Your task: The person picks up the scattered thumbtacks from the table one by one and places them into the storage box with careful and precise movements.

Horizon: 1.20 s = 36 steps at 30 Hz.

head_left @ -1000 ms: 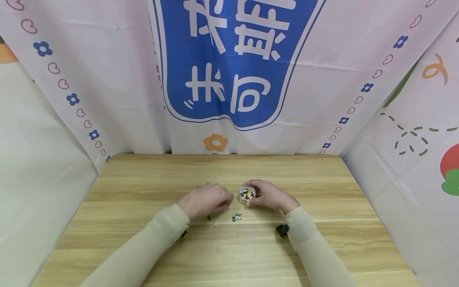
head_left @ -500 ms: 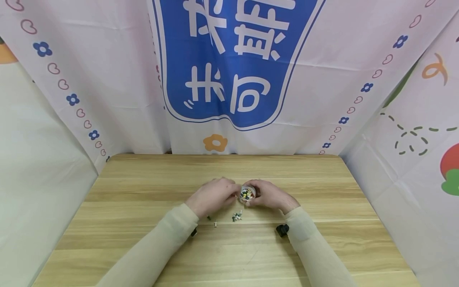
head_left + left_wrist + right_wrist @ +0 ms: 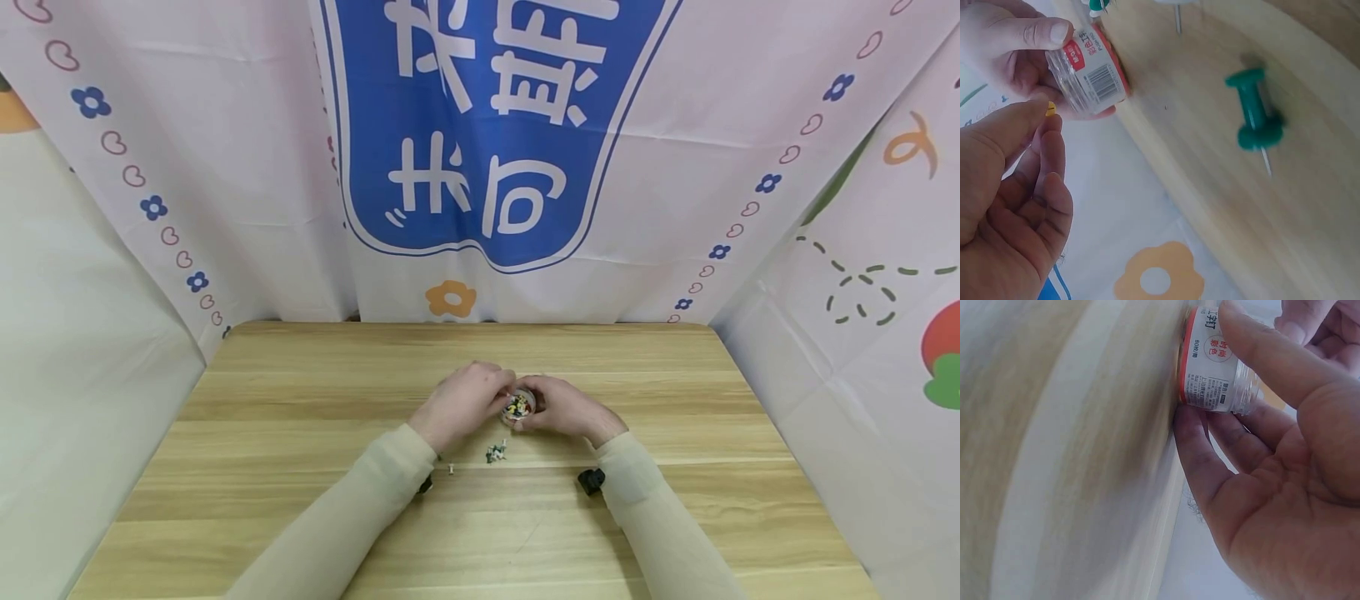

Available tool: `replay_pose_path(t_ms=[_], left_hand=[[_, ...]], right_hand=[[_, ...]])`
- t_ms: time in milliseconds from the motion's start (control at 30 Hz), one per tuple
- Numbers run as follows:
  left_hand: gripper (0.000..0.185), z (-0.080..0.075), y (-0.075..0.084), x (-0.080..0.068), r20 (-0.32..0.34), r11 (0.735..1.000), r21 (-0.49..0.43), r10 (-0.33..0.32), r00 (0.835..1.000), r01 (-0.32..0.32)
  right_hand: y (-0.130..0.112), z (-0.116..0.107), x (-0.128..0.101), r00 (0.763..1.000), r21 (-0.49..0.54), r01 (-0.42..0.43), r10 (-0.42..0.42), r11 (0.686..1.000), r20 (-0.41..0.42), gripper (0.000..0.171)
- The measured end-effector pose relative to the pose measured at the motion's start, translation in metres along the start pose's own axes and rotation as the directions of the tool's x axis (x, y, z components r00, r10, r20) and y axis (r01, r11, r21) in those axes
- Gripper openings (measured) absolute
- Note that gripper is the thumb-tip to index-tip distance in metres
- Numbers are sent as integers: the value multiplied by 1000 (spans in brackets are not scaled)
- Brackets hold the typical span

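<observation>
Two hands are seen close together near the middle of the light wooden table [image 3: 300, 500]. A small clear plastic jar with a red-and-white label [image 3: 1216, 369] is gripped by the right hand [image 3: 566, 408] — thumb along one side, fingers curled round the other — and it stands on the table top, its open mouth showing mixed coloured pins in the head view. A small yellow push pin [image 3: 1050, 109] is pinched between thumb and forefinger of the left hand [image 3: 465, 404], just beside the mouth of the jar; the remaining fingers are loosely curled. Whether the pin touches the rim cannot be told.

A green plastic push pin [image 3: 1255, 112] is seen lying on its side on the wood in the left wrist view, apart from the jar. A small cluster of loose pins [image 3: 495, 452] lies just in front of the hands, and a single white pin [image 3: 451, 468] lies a little to its left. Both forearms are covered by pale beige sleeves [image 3: 660, 517] — a small black device [image 3: 591, 481] is worn at the right wrist.
</observation>
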State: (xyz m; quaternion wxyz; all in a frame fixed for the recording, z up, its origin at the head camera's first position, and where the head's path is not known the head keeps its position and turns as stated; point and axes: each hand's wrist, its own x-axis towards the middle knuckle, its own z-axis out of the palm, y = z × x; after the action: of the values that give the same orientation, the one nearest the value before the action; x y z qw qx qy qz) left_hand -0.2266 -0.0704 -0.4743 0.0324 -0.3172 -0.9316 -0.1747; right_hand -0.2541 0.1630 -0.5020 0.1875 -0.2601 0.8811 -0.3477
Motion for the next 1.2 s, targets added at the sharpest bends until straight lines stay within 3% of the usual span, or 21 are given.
replay_pose_path(t_ms=[433, 800, 1200], left_hand=[[9, 7, -4, 5, 29, 1000, -10, -24, 999, 24], [9, -5, -6, -11, 92, 998, 57, 12, 996, -17], [17, -16, -5, -30, 212, 992, 103, 53, 976, -76]], right_hand=[[-2, -1, 0, 1000, -5, -20, 20, 1000, 3, 53], [-1, 0, 0, 999, 36, -39, 39, 999, 9, 59], [-1, 0, 0, 999, 43, -51, 51, 998, 10, 57]])
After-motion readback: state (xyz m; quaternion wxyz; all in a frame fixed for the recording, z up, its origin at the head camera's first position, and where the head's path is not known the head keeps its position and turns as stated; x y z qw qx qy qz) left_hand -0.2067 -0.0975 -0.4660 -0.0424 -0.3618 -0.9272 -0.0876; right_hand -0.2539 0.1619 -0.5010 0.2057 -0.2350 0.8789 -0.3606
